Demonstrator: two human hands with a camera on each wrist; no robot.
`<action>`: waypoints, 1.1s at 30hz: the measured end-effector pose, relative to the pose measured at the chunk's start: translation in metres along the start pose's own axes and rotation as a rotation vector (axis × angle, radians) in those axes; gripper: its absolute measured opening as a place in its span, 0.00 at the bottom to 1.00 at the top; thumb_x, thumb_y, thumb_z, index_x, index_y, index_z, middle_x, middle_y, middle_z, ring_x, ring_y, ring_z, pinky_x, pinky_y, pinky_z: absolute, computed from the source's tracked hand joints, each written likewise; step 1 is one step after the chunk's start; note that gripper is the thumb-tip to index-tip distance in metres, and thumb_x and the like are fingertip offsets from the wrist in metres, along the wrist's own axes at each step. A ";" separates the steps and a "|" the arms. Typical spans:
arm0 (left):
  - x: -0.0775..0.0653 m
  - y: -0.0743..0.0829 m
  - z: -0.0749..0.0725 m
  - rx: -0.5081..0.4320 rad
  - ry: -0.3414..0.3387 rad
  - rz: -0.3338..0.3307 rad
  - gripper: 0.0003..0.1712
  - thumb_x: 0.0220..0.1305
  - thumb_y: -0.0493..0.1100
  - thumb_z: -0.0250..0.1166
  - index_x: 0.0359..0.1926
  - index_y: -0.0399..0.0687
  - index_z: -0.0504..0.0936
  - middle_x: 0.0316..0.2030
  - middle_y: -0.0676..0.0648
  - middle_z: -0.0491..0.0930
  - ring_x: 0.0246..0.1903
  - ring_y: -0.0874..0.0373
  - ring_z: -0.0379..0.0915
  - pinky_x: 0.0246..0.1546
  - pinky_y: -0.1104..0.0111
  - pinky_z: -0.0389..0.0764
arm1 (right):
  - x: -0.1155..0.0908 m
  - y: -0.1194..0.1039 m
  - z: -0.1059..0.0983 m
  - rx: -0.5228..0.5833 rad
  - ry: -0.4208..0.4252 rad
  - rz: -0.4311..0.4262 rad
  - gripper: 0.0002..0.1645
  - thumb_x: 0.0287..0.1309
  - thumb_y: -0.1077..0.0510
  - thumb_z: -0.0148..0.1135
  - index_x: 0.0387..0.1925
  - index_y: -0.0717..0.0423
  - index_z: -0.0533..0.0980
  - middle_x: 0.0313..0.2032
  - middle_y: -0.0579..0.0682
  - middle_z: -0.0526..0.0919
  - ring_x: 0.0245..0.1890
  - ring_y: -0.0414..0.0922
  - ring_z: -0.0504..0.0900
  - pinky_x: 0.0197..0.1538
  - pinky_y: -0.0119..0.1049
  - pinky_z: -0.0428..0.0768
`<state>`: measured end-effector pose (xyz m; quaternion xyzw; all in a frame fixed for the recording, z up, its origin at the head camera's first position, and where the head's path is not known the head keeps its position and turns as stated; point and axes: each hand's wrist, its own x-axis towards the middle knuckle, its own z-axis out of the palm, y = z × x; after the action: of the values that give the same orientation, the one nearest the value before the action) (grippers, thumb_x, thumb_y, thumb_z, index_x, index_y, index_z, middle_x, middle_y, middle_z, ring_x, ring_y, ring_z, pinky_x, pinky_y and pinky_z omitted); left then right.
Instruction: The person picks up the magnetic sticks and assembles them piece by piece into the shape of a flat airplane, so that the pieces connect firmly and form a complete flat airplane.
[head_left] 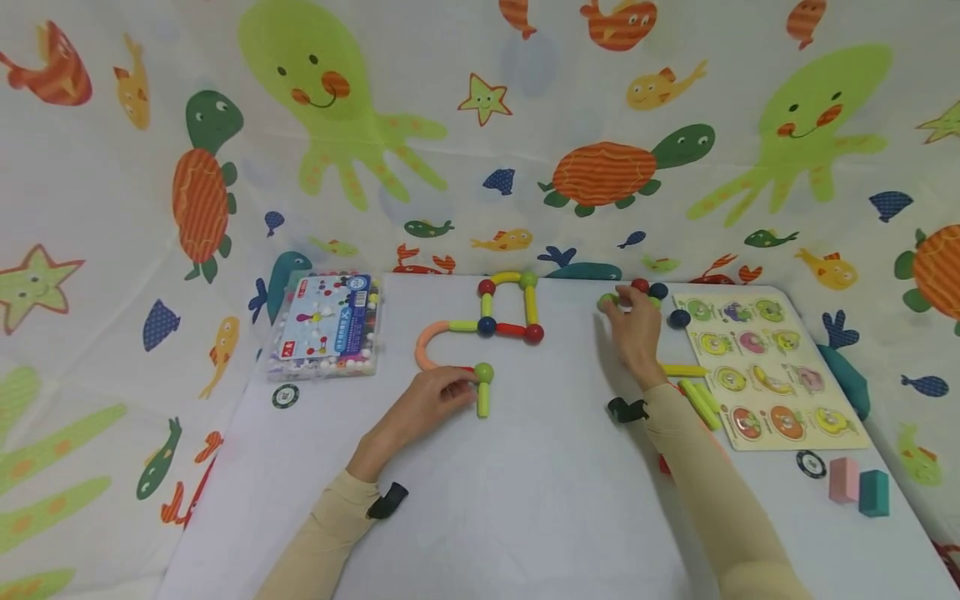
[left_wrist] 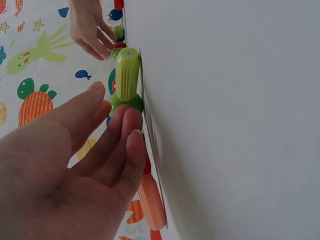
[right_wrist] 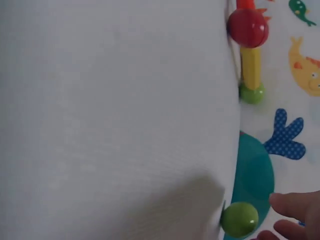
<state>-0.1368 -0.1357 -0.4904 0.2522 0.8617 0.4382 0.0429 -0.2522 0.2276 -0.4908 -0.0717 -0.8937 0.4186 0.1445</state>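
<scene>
My left hand (head_left: 431,400) is beside a light-green ball (head_left: 483,372), its fingertips at the ball's left side. A short light-green rod (left_wrist: 128,75) sticks out from that ball. A red rod behind the fingers, mostly hidden, runs to a salmon curved piece (head_left: 424,342). That curve joins a frame of rods and balls, with a navy ball (head_left: 487,326) at one corner. At the back right, my right hand (head_left: 636,329) is over loose balls. Its thumb is just apart from another green ball (right_wrist: 240,220), with nothing visibly gripped.
Red (head_left: 640,285) and navy balls (head_left: 679,318) lie right of my right hand. Yellow and green rods (head_left: 699,406) lie by the right forearm, next to a fruit puzzle board (head_left: 780,367). A clear bead box (head_left: 326,325) sits at left; pink and teal blocks (head_left: 873,493) stand at right.
</scene>
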 end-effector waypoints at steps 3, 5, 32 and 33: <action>0.001 0.000 0.001 -0.025 -0.025 0.014 0.17 0.66 0.38 0.69 0.55 0.44 0.84 0.40 0.50 0.84 0.38 0.62 0.78 0.41 0.69 0.81 | 0.006 0.000 0.001 -0.053 -0.021 0.015 0.26 0.67 0.56 0.64 0.63 0.61 0.76 0.56 0.62 0.81 0.56 0.58 0.78 0.60 0.55 0.74; 0.002 0.000 0.002 -0.039 -0.045 0.018 0.17 0.66 0.38 0.69 0.56 0.44 0.84 0.39 0.50 0.84 0.38 0.62 0.77 0.42 0.69 0.81 | 0.008 0.000 0.002 -0.092 -0.034 0.021 0.26 0.67 0.56 0.63 0.63 0.61 0.76 0.56 0.62 0.81 0.56 0.58 0.78 0.60 0.57 0.74; 0.002 0.007 0.005 0.011 -0.210 -0.123 0.18 0.73 0.45 0.63 0.61 0.53 0.83 0.48 0.52 0.80 0.45 0.60 0.72 0.48 0.68 0.78 | -0.032 -0.023 0.006 0.035 -0.165 -0.069 0.25 0.66 0.53 0.68 0.59 0.61 0.76 0.55 0.59 0.83 0.51 0.56 0.83 0.56 0.50 0.82; 0.003 0.007 0.005 0.007 -0.210 -0.125 0.18 0.73 0.45 0.63 0.61 0.53 0.83 0.48 0.52 0.80 0.44 0.60 0.72 0.48 0.68 0.78 | -0.039 -0.027 0.007 0.051 -0.175 -0.078 0.25 0.65 0.52 0.68 0.60 0.59 0.76 0.55 0.57 0.83 0.52 0.54 0.83 0.56 0.49 0.82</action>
<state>-0.1350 -0.1274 -0.4879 0.2424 0.8680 0.4031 0.1593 -0.2180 0.1954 -0.4823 0.0036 -0.8941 0.4399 0.0837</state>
